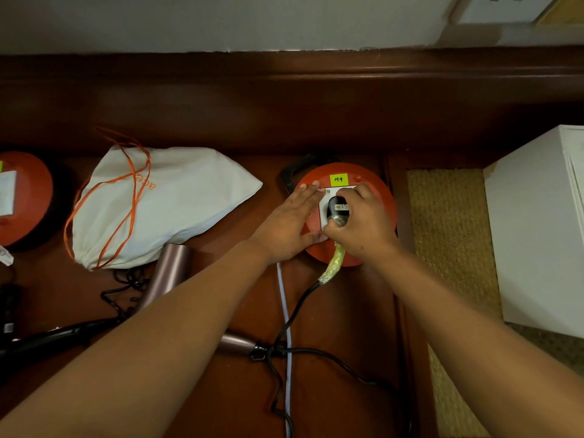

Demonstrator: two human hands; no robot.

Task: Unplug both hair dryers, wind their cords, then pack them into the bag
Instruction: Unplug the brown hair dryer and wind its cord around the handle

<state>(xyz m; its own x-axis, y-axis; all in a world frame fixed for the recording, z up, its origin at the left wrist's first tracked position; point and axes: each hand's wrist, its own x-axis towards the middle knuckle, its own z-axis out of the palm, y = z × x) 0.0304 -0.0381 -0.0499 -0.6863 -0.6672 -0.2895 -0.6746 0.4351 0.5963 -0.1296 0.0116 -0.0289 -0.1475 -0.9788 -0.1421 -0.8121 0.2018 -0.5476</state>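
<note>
A red round cable reel point(384, 200) with a white socket plate sits on the dark wooden surface. My left hand point(289, 222) presses flat on the reel's left side, fingers straight. My right hand point(360, 222) grips a black plug point(336, 207) seated in the socket; its black cord point(300, 308), wrapped in yellow-green tape near the plug, trails toward me. A pink-bronze hair dryer point(170, 273) lies partly under my left forearm, its handle end point(237, 343) showing below the arm. A white drawstring bag point(177, 200) with orange cords lies to the left. A black hair dryer point(57, 338) lies at the lower left.
A second red reel point(28, 197) sits at the far left edge. A pale blue cable point(286, 327) runs from the reel toward me. A white box point(540, 222) stands at right on a woven mat point(448, 232). A raised wooden ledge point(284, 90) runs behind.
</note>
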